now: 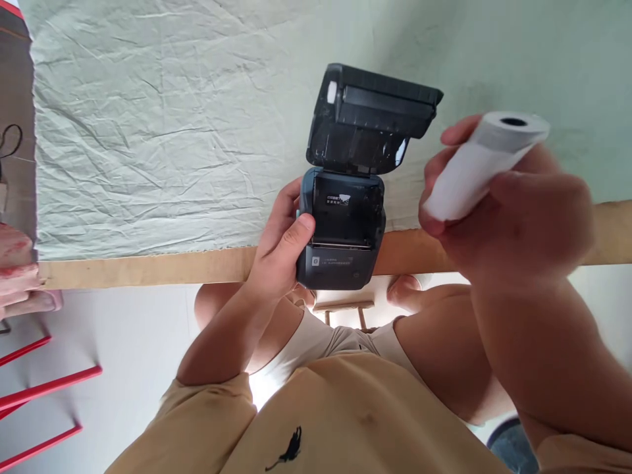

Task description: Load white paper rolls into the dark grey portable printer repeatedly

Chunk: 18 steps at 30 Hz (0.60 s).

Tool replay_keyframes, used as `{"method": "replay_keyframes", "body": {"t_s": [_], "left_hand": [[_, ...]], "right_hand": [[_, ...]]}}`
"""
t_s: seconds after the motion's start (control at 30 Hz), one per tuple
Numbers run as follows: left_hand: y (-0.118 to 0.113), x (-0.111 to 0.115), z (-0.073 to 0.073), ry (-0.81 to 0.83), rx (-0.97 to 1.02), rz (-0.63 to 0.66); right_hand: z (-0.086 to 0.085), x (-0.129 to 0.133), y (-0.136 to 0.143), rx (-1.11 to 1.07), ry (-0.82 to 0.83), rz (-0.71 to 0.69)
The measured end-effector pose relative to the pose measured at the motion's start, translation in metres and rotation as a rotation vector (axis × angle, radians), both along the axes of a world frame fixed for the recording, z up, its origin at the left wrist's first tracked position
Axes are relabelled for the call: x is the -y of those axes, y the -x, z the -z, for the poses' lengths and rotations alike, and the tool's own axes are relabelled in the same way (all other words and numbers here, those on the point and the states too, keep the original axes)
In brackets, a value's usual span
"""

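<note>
My left hand (282, 247) grips a dark portable label printer (340, 263) by its left side, thumb on the top rim. The printer's lid (372, 118) is swung up and away from me, baring a black paper compartment (345, 217) with a small torn label inside and no roll in it. Off to the right, my right hand (523, 210) is closed around a white paper roll (474, 171), its hollow core end facing up. The roll is held tilted, apart from the printer. Some of the right fingers are hidden behind it.
A wrinkled pale green cloth (172, 131) covers the table, whose wooden edge (148, 268) runs just before me. Red metal bars (49, 388) stand at lower left, near a pink item (17, 263). A dark round container (513, 447) is at lower right.
</note>
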<state>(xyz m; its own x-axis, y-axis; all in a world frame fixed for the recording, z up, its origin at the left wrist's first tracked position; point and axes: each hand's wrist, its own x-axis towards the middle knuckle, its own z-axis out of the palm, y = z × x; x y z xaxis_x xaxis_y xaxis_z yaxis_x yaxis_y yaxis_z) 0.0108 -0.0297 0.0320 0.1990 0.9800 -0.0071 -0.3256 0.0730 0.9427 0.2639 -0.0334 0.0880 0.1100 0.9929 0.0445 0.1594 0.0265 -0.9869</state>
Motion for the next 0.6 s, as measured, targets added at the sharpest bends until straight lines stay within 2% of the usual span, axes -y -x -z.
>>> {"method": "replay_keyframes", "body": {"t_s": [0.07,0.13,0.23,0.3,0.47,0.6], "left_hand": [[0.002,0.0,0.003,0.001,0.001,0.009],[0.003,0.0,0.004,-0.022,0.016,0.022],[0.004,0.001,0.006,-0.023,0.021,0.027],[0.004,0.001,0.006,-0.005,0.015,0.025],[0.004,0.001,0.004,0.014,-0.006,0.023],[0.003,0.002,0.001,0.016,-0.005,0.01]], "right_hand": [[0.012,-0.005,-0.001,-0.014,-0.05,0.076],[0.018,-0.007,-0.002,0.16,-0.15,0.102],[0.021,-0.008,-0.01,0.538,-0.3,0.002],[0.025,-0.009,-0.017,0.651,-0.346,-0.042],[0.04,-0.008,-0.025,0.81,-0.299,0.002],[0.031,0.004,-0.023,0.851,-0.337,0.058]]}}
